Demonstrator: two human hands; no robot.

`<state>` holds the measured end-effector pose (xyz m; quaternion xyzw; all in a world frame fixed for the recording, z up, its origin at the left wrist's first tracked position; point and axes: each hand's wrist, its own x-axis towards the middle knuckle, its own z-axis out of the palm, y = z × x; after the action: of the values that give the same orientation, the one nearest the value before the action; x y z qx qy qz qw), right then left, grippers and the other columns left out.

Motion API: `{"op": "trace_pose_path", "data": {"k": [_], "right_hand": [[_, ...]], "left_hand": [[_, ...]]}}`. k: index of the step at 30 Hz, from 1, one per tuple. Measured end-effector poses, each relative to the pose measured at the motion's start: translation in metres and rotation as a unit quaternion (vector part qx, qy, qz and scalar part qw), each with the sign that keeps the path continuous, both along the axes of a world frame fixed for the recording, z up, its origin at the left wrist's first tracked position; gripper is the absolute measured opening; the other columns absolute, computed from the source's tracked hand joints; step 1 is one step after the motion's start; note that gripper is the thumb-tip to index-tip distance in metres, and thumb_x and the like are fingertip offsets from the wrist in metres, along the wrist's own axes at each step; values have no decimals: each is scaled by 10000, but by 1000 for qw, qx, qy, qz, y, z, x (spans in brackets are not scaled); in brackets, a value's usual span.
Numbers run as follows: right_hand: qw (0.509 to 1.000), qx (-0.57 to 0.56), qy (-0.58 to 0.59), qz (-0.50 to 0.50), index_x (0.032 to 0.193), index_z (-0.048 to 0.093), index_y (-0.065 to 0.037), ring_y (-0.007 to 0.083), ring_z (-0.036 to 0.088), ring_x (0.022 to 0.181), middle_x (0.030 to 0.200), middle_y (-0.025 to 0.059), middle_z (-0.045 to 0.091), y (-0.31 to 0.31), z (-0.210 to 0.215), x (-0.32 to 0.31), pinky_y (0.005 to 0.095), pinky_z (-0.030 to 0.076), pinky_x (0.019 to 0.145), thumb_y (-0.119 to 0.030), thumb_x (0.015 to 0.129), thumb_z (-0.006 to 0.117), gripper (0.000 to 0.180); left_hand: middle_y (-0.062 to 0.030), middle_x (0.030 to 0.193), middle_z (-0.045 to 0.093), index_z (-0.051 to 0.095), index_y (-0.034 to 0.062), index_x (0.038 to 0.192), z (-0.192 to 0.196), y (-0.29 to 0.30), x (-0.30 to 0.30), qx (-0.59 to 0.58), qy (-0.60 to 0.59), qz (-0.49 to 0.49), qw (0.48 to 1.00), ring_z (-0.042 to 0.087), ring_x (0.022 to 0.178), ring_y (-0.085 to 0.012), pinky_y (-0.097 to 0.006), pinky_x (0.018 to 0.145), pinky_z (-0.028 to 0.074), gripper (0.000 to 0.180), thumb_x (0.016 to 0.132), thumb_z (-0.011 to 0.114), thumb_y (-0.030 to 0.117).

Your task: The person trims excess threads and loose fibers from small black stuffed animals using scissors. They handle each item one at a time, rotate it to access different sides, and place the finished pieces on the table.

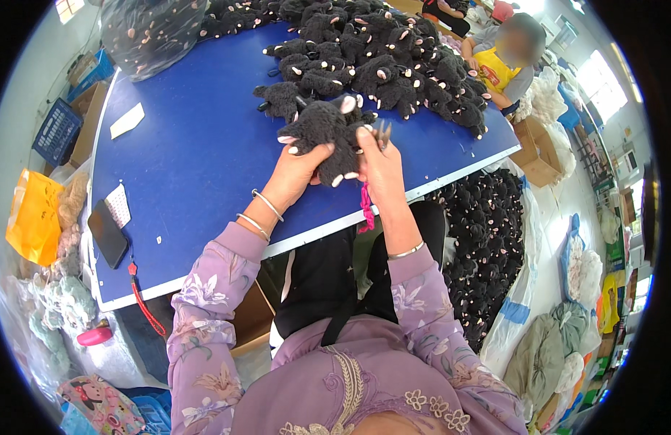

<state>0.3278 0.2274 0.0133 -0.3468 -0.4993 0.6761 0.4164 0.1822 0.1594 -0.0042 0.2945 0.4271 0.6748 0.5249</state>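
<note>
A black plush animal (pixel 322 132) with pale pink ears and feet is held up over the near edge of the blue table. My left hand (pixel 299 168) is closed on its left side, thumb across the front. My right hand (pixel 381 168) is closed at the toy's other side, with the metal tips of small thread snips (pixel 385 135) sticking out above the fingers. Below that hand dangles a bright pink cord (pixel 366 209). The snips' handles are hidden in the palm. Just beyond my hands lies another black plush toy (pixel 280 100).
Many black plush toys (pixel 382 72) are heaped on the blue table (pixel 198 152). More fill a large bag (pixel 488 239) at the lower right. A phone (pixel 108 233) with a red strap lies on the left edge. A co-worker in yellow (pixel 495 67) sits at the far right.
</note>
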Motion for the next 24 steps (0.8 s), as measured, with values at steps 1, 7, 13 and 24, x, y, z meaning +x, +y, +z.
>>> {"op": "trace_pose_path", "data": {"k": [1, 7, 13, 24], "right_hand": [[999, -15, 25, -19, 967, 562, -1, 22, 312, 431, 789, 69, 617, -4, 1, 1, 190, 241, 373, -260, 953, 561, 259], [999, 26, -22, 24, 938, 599, -1, 22, 394, 471, 711, 16, 587, -32, -3, 5, 194, 304, 403, -215, 916, 604, 215], [986, 127, -59, -85, 946, 591, -3, 17, 487, 643, 789, -3, 588, -26, -8, -6, 176, 390, 545, -78, 865, 638, 121], [997, 57, -34, 42, 1095, 504, -18, 42, 507, 664, 869, 31, 557, -12, 12, 18, 188, 418, 548, -159, 848, 676, 332]], "left_hand": [[-8, 745, 602, 604, 66, 932, -1, 1, -2, 10, -2, 17, 1000, 532, 543, -85, -227, 430, 389, 164, 860, 671, 197], [-21, 761, 608, 597, 49, 926, -4, 4, -4, 56, 31, 80, 995, 552, 564, -100, -241, 443, 414, 165, 873, 664, 190], [-22, 763, 610, 602, 52, 924, -1, 2, -4, 35, 38, 77, 996, 548, 566, -99, -240, 448, 414, 176, 865, 674, 201], [-7, 748, 604, 604, 53, 977, 4, -3, -6, 27, 116, -25, 993, 537, 558, -78, -222, 441, 394, 221, 892, 643, 253]]}}
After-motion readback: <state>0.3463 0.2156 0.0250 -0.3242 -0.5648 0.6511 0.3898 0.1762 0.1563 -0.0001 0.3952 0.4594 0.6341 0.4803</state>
